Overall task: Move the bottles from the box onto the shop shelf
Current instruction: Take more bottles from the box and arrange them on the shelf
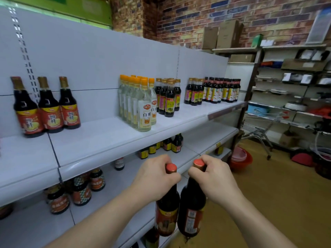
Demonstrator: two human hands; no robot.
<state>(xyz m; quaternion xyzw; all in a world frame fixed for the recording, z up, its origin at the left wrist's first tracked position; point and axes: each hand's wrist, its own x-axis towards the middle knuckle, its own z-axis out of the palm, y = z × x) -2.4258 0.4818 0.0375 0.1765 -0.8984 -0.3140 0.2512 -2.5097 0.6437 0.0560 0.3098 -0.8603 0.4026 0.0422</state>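
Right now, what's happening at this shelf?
A person is stocking a shop shelf. The left hand grips one dark sauce bottle by its neck, and the right hand grips a second dark sauce bottle the same way, both held in the air in front of the shelving. Three matching red-labelled bottles already stand on the top shelf, with bare space beside them.

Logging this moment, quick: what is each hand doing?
Left hand: closed on a dark bottle.
Right hand: closed on a second dark bottle.

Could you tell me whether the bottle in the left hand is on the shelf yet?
Not yet. The left hand holds the bottle by its neck, hanging below the top shelf.
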